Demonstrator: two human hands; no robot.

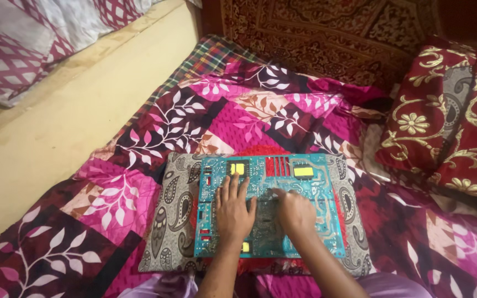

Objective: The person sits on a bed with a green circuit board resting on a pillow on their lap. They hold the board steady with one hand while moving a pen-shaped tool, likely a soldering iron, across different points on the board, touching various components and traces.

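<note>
Bright pink and maroon bedspread point(233, 118) with white leaf prints covers pretty much the whole bed, and a grey paisley cushion point(172, 212) sits on top of it right in front of the person. Lying flat on that cushion is a big teal circuit board point(316, 196), with two yellow blocky components near its far edge, a row of red fins between them, and a few small red parts down its near-left side.

Both hands are on the board, just beside each other around the middle. The left hand point(233, 207) lies palm down with the fingers spread and flat on the surface, not gripping anything. The right hand point(293, 209) is curled, fingertips pressed down on the board near a cluster of parts; it's a bit blurry, so I can't tell if it's pinching something small or just touching.

Off to the right there's a dark red pillow point(448, 116) with gold floral embroidery, well apart from the board. A tan wall point(56, 121) runs along the left, and a patterned red rug point(316, 33) hangs or lies behind the bed.
</note>
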